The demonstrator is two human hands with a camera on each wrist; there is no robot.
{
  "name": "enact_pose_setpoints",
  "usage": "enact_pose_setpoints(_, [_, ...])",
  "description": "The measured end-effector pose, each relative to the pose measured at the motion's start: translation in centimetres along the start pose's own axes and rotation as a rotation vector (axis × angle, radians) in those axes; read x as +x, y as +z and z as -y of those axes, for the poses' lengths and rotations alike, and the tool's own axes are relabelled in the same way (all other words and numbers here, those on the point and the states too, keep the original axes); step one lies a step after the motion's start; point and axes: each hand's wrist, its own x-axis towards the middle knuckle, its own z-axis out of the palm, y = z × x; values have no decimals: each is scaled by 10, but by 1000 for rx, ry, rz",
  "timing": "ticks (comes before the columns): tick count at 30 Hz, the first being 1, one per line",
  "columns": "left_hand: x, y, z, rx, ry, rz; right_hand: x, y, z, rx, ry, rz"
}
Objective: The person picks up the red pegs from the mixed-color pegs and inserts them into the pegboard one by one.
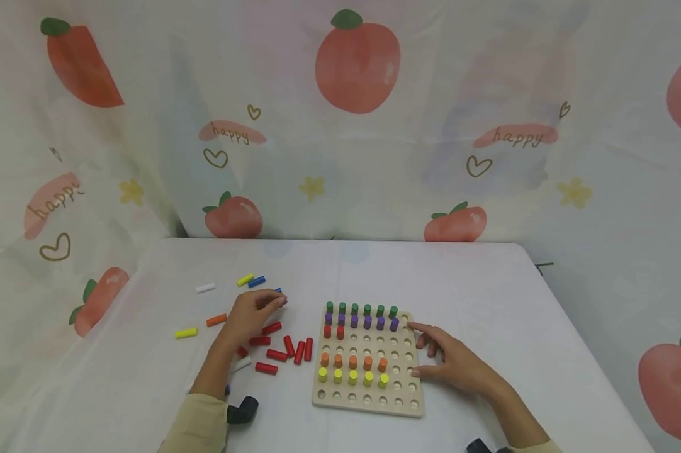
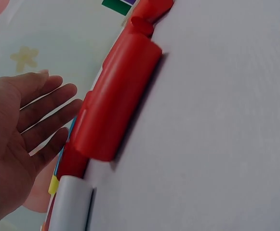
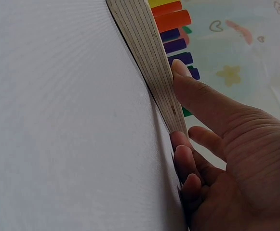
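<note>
A wooden pegboard (image 1: 369,408) lies on the table with rows of green, purple, red, orange and yellow pegs standing in its holes. My left hand (image 1: 254,313) is left of the board, over loose pegs, its fingertips near a blue peg (image 1: 278,290). In the left wrist view its fingers are spread apart and hold nothing visible; a red peg (image 2: 120,96) and a white peg (image 2: 71,204) lie close by. My right hand (image 1: 456,362) touches the board's right edge with thumb and index finger; its other fingers are bent beside the edge in the right wrist view.
Several red pegs (image 1: 276,355) lie between the left hand and the board. Farther left are an orange peg (image 1: 216,319), a yellow peg (image 1: 185,333) and a white peg (image 1: 206,288). Another yellow peg (image 1: 245,279) and a blue peg (image 1: 257,282) lie behind the left hand.
</note>
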Motion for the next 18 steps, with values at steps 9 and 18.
enact_pose_setpoints(9, [-6,-11,9,27,-79,-30,1,0,0,-2,-10,5])
enact_pose_setpoints(18, [-8,-26,14,45,-121,-48,0,0,1,-2,-17,0])
